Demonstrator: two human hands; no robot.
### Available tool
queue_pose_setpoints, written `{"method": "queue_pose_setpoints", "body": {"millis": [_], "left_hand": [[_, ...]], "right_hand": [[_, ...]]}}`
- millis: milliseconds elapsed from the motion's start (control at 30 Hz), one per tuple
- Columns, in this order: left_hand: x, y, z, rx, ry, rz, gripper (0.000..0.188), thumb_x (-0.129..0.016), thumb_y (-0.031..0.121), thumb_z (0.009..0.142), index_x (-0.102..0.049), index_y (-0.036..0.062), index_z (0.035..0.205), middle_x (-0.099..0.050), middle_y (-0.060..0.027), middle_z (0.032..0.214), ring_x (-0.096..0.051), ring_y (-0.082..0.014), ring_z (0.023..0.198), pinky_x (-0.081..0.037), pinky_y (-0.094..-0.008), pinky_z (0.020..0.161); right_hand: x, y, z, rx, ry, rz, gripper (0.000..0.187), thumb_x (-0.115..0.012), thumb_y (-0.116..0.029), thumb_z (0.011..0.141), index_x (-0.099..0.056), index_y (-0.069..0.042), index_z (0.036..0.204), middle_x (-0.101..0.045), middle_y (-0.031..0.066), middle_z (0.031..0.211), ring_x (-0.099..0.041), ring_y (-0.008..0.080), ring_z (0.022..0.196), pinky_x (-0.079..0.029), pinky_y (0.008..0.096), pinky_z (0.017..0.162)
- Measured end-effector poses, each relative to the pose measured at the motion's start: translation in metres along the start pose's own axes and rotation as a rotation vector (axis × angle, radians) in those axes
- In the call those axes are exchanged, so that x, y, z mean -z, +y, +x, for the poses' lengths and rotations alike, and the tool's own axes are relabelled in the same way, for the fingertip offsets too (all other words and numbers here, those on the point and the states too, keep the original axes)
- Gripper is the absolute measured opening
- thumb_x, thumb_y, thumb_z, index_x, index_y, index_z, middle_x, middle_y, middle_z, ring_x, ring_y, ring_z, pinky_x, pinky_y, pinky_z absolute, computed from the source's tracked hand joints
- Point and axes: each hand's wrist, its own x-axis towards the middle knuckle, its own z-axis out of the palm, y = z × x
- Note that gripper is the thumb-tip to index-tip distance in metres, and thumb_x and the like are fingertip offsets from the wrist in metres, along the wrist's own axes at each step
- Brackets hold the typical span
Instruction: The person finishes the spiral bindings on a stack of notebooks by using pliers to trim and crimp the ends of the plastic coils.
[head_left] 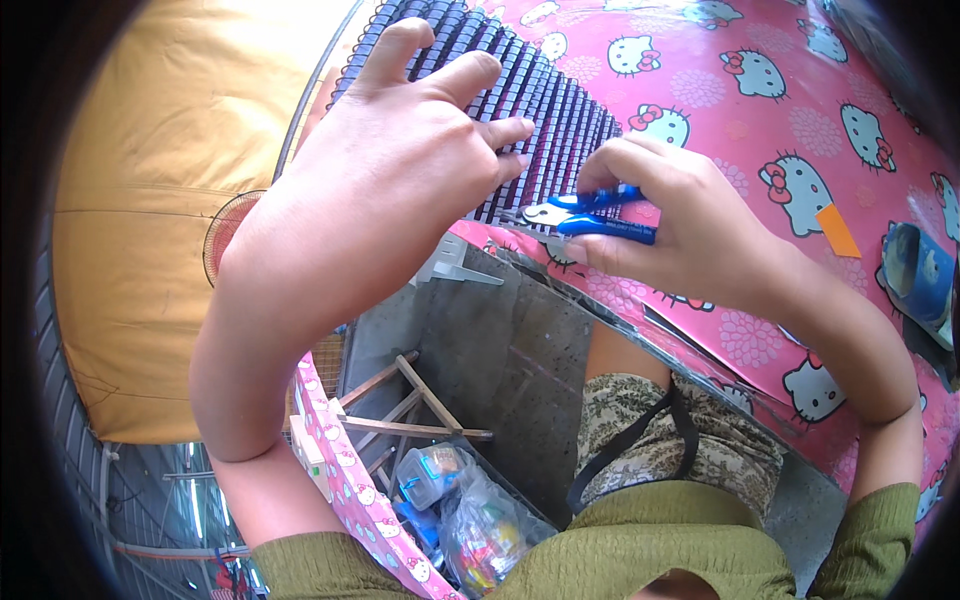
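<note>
A sheet of dark, shiny beadwork (560,115), set in close rows with small loops along its far left edge, lies on the pink table cover (735,115). Across its near part rests my left hand (415,135), fingers spread, holding nothing that I can see. My right hand (680,205) grips a pair of blue-handled wire cutters (605,230) between thumb and fingers. The cutters' metal jaws point left, at the near edge of the beadwork, close below my left fingertips. What lies right at the jaws is too small to make out.
At the right, a blue cup-like container (915,270) lies near an orange paper piece (837,231). Below the table edge are a wooden folding frame (430,395) and a clear plastic bag (485,530) of small items. A fan (230,235) stands left, before a yellow sheet (160,220).
</note>
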Motion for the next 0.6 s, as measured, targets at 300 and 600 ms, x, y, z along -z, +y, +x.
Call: {"method": "queue_pose_setpoints", "body": {"millis": [300,600], "left_hand": [[0.000,0.001,0.001,-0.007,0.021,0.000,0.046,-0.072,0.005,0.068,-0.070,0.0204,0.111,-0.063,0.0064,0.124,-0.045,-0.0179,0.125,-0.022,-0.0446,0.110],[-0.013,0.007,0.002,-0.007,0.062,0.018,0.033,-0.061,0.004,0.080,-0.071,0.0174,0.108,-0.065,0.0043,0.120,-0.048,-0.0167,0.125,-0.022,-0.0429,0.112]], "right_hand": [[0.011,-0.004,0.017,-0.271,-0.248,0.223,0.042,-0.074,-0.039,0.074,-0.065,0.001,0.085,-0.065,0.0142,0.076,-0.064,0.0266,0.066,-0.049,0.0373,0.060],[0.001,-0.003,-0.005,0.127,0.059,-0.271,0.040,-0.075,-0.029,0.072,-0.059,-0.003,0.097,-0.059,0.0126,0.089,-0.060,0.0297,0.089,-0.046,0.0406,0.078]]}}
